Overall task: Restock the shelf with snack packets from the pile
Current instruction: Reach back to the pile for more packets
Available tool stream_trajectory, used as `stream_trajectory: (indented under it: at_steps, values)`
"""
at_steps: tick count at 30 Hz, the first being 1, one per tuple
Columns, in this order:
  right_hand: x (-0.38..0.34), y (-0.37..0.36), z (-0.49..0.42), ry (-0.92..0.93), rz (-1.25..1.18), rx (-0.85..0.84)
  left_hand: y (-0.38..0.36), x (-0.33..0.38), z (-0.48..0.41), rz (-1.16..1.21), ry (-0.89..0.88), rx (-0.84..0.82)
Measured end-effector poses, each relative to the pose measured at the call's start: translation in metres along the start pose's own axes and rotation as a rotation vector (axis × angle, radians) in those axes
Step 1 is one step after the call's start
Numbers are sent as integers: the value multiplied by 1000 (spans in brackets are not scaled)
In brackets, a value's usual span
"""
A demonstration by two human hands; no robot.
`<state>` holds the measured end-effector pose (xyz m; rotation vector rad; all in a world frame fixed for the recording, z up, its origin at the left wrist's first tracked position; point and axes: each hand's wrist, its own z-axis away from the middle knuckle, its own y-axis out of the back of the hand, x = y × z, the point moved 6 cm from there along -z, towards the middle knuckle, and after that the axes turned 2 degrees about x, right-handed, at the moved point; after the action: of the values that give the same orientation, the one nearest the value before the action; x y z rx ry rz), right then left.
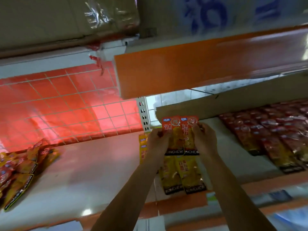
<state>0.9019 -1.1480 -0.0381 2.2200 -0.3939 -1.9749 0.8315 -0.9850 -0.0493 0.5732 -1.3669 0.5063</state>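
Observation:
Two orange-and-yellow snack packets [180, 135] lie side by side, flat, at the back of the white shelf [100, 164]. My left hand [158, 140] pinches the left packet's edge and my right hand [204, 139] pinches the right one's. Just in front of them lies another pair of yellow packets [181, 175], partly covered by my forearms. A loose pile of similar packets [18, 172] sits at the far left of the shelf.
Rows of dark red packets [270, 135] fill the shelf to the right, in front of a cardboard edge [233, 104]. An orange shelf front [200, 67] overhangs above. A white slotted upright [143, 114] and a red wire-grid back panel [66, 104] stand behind.

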Motion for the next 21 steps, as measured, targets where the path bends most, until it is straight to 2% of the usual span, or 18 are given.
stream_trajectory:
  at_steps: [5, 9, 14, 18, 21]
  values:
    - [29, 54, -35, -21, -85, 26, -72, 5, 13, -13, -63, -44]
    - [50, 92, -53, -54, -28, 27, -119, -1, 19, -63, -88, -38]
    - [72, 139, -76, -58, 70, 76, -169, -17, 26, -90, -34, -114]
    - [85, 179, -89, -36, 224, 192, -198, -32, 34, -175, 34, -212]
    - [97, 206, -91, -64, 308, 288, -213, -44, 41, -151, 85, -230]
